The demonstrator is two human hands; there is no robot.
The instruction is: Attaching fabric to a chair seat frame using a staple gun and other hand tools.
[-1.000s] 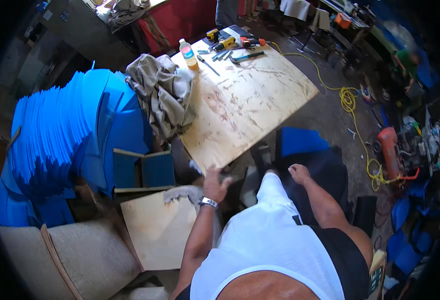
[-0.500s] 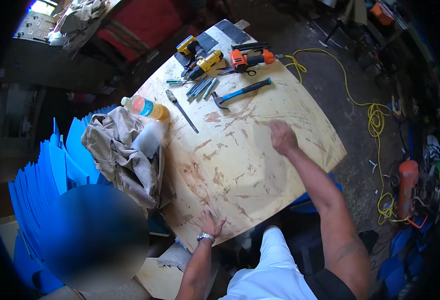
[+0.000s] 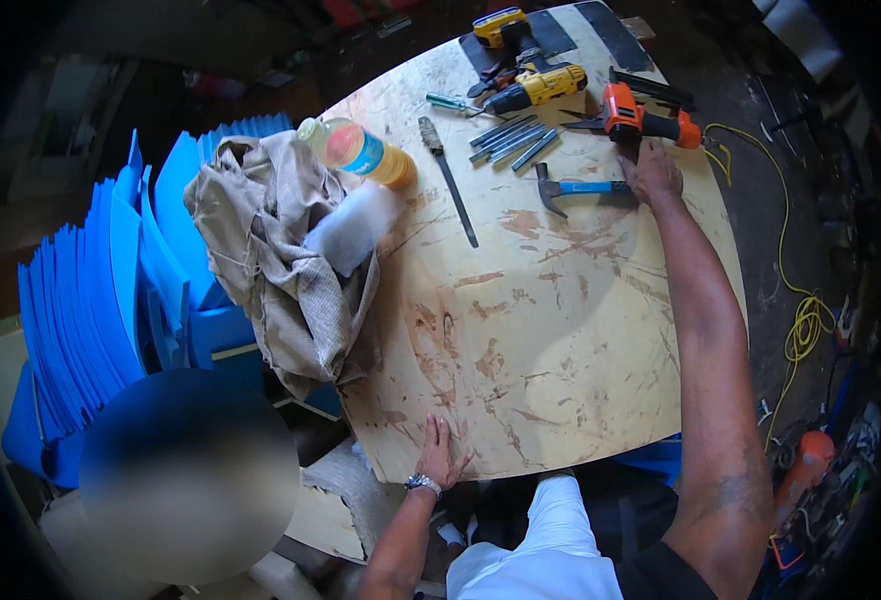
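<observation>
My left hand (image 3: 444, 460), with a metal band at the wrist, lies flat with spread fingers on the near edge of the worn wooden tabletop (image 3: 580, 330). At the far right of the top, my right hand (image 3: 655, 172) is beside the grip of an orange and black nail gun (image 3: 625, 115), thumb apart from the fingers. Its fingertips are partly hidden against the dark tool body. A claw hammer (image 3: 585, 187) with a blue handle lies just left of that hand, the handle's end passing under it.
Beyond lie a yellow cordless drill (image 3: 535, 88), a screwdriver (image 3: 450, 102), several metal rods (image 3: 513, 140) and a file (image 3: 448, 185). A bottle (image 3: 360, 150) and bunched cloth (image 3: 280, 240) stand at the left edge, near blue sheets (image 3: 80, 310). A yellow hose (image 3: 805, 325) trails along the floor.
My right hand has moved from the middle right of the tabletop forward to the nail gun and hammer handle. My left hand stays on the near edge. The view has shifted and turned.
</observation>
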